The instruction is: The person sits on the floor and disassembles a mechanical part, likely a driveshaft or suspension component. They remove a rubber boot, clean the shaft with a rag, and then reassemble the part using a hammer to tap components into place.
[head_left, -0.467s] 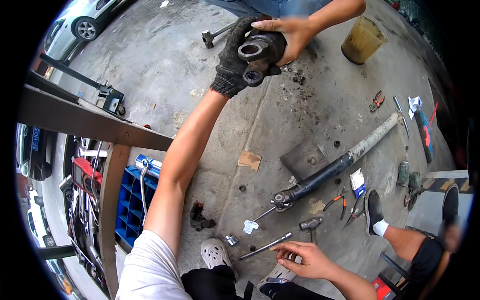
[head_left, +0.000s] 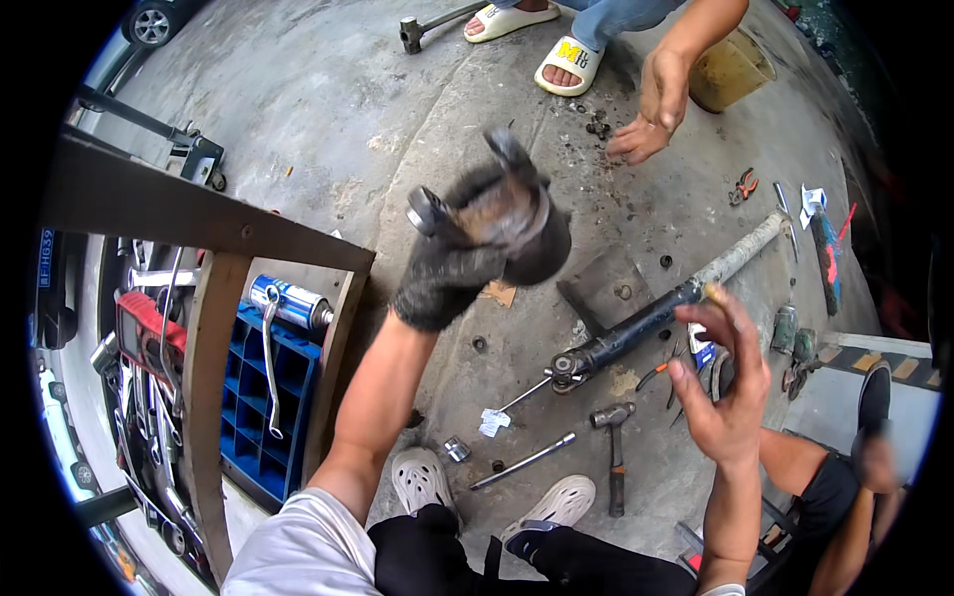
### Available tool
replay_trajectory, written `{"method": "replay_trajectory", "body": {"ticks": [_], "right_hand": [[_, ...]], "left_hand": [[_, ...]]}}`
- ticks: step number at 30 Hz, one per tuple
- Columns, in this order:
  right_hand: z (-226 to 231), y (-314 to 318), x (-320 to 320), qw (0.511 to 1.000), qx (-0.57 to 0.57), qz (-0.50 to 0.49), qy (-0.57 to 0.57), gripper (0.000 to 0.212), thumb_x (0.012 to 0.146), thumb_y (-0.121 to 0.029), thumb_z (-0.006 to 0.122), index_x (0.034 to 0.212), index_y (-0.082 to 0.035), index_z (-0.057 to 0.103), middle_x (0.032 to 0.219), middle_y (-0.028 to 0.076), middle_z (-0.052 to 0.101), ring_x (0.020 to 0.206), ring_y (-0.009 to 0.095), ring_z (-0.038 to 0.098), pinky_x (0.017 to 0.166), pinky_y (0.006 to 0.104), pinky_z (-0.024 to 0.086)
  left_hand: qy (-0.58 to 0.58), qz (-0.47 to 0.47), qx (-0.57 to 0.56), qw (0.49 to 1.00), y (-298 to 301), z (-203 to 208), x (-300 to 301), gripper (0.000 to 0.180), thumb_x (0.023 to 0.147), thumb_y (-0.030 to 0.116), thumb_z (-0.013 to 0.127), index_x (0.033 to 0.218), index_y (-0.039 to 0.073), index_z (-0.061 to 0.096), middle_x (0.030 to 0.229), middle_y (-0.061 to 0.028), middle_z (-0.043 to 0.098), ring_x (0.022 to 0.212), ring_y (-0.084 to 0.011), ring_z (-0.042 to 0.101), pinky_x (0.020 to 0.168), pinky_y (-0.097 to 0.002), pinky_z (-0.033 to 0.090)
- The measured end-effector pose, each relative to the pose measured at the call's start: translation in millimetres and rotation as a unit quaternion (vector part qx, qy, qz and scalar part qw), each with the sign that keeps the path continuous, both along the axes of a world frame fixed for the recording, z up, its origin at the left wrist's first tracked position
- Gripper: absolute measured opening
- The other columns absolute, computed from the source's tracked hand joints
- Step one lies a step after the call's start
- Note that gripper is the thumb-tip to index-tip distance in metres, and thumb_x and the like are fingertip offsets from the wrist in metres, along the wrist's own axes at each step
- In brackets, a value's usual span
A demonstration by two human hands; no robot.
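Left hand (head_left: 445, 270), gloved in black knit, grips a dark rust-stained metal yoke (head_left: 534, 241) with two lugs above the grey concrete floor (head_left: 328, 194), while the bare right hand (head_left: 730, 402), fingers spread and bent, hangs open near a long black-and-grey metal shaft (head_left: 636, 331) lying along one edge of a dark metal plate (head_left: 588, 288).

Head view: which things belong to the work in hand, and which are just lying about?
Work in hand:
forked part, gripped by the gloved left hand
probably the shaft, partly behind the bare, open right hand

Seemingly just lying about:
near hammer
far hammer
red pliers
bucket
spray can
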State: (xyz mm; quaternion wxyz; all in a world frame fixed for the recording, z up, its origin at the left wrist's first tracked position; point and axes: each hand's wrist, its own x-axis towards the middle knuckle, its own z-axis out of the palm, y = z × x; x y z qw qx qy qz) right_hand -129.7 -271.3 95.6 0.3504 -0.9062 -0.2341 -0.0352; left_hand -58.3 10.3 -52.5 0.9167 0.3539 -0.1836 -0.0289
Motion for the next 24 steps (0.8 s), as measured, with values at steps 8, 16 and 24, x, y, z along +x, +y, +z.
{"method": "replay_trajectory", "body": {"ticks": [8, 16, 24], "right_hand": [[-61.3, 62.1, 2.8, 0.963, 0.096, 0.103, 0.23, 0.129, 0.062, -0.031, 0.097, 0.161, -0.008, 0.017, 0.153, 0.019, 0.049, 0.128, 0.034, 0.062, 0.115, 0.0511, 0.038], [-83.9, 57.3, -24.9, 0.898, 0.198, 0.091, 0.382, 0.122, 0.064, -0.025, 0.097, 0.16, -0.008, 0.023, 0.127, 0.017, 0.068, 0.12, 0.03, 0.065, 0.107, 0.044, 0.047], [-94.1, 49.8, -60.5, 0.867, 0.282, 0.084, 0.403, 0.084, 0.079, -0.006, 0.084, 0.151, -0.005, 0.041, 0.143, 0.015, 0.058, 0.117, 0.026, 0.068, 0.097, 0.0415, 0.052]], "left_hand": [[0.464, -0.26, -0.306, 0.79, 15.2, -33.9, -183.0, 0.087, 0.082, 0.044, 0.08, 0.147, -0.001, 0.045, 0.141, -0.023, 0.056, 0.131, -0.0393, 0.056, 0.114, -0.065, 0.037], [0.432, -0.223, -0.144, 0.862, 30.3, -48.0, -214.3, 0.084, 0.065, 0.042, 0.092, 0.131, 0.006, 0.056, 0.114, -0.0159, 0.061, 0.105, -0.0348, 0.062, 0.097, -0.0549, 0.051], [0.432, -0.32, -0.129, 0.833, 8.9, -45.4, -257.5, 0.051, 0.087, 0.047, 0.071, 0.115, 0.007, 0.059, 0.101, -0.0144, 0.06, 0.094, -0.0321, 0.061, 0.083, -0.0456, 0.053]]}}
